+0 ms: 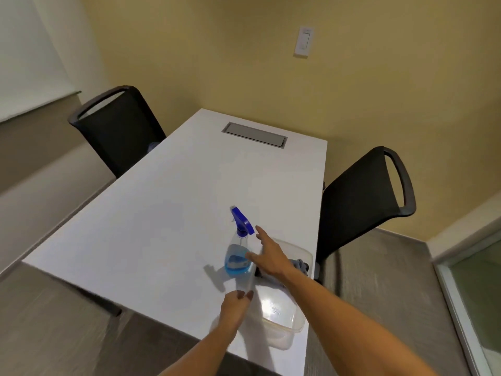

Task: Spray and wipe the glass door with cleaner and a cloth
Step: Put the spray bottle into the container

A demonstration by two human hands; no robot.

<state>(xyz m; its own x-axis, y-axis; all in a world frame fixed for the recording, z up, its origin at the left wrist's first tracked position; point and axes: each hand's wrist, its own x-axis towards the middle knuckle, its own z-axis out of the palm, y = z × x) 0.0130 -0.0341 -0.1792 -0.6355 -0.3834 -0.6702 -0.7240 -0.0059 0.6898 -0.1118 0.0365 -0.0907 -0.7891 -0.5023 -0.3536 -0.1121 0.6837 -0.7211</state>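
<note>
A clear spray bottle [238, 256] with blue liquid and a blue trigger head stands upright on the white table [162, 213]. My right hand [268, 256] reaches over to it with fingers spread, the thumb touching the bottle's side and nothing held. Just right of the bottle sits a clear plastic container [282, 316] with a grey cloth [301, 265] in its far end, partly hidden by my right wrist. My left hand [235, 308] has its fingers together on the container's near-left rim. A glass panel [479, 299] with a pale frame shows at the lower right.
Two black chairs flank the table, one at the far left [116, 131] and one at the right [363, 196]. A grey cable hatch [254, 135] is set into the tabletop's far end. A yellow wall with a switch plate [304, 42] stands behind.
</note>
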